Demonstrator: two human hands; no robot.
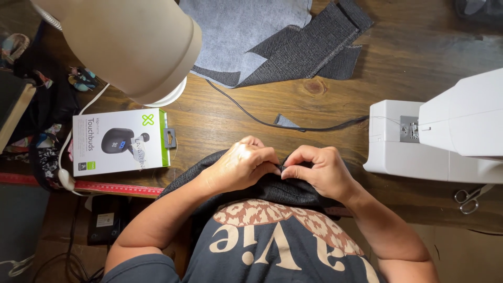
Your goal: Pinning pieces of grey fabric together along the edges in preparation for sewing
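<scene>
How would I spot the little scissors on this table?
Find the white sewing machine at the right of the wooden table. Just below its front edge lie the small scissors, alone on bare wood. They are the only shiny metal thing there, with two looped handles.

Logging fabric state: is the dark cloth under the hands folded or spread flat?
Folded, bunched: the dark textured cloth is gathered at the table edge, with left hand and right hand pinching its top fold together.
</scene>
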